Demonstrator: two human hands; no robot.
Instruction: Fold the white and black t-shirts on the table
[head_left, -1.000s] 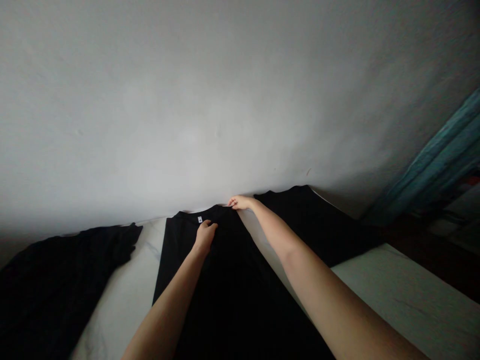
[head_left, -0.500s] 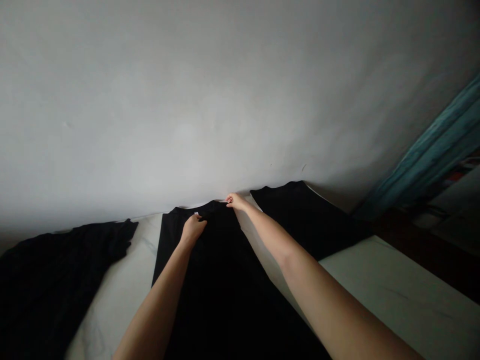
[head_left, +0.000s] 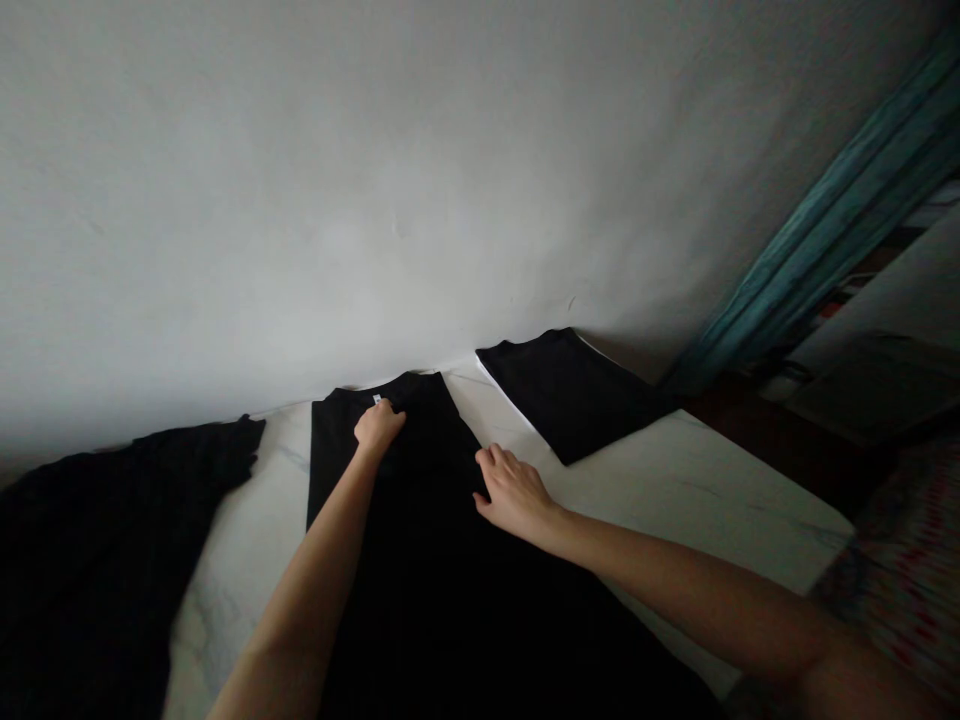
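Two hands are laid on a black shirt (head_left: 420, 560), which is spread flat down the middle of the table (head_left: 675, 480) with its collar at the far edge, by the wall (head_left: 375, 200). Since half a second ago the right hand (head_left: 514, 492) has been drawn back from the collar to the shirt's right edge, where it is rested open, fingers apart. The left hand (head_left: 379, 428) is kept at the collar beside a white label (head_left: 376, 399), fingers curled; whether cloth is pinched cannot be told.

White table (head_left: 712, 480) bears black shirt (head_left: 420, 560); folded garment (head_left: 570, 395); crumpled garment (head_left: 97, 540).
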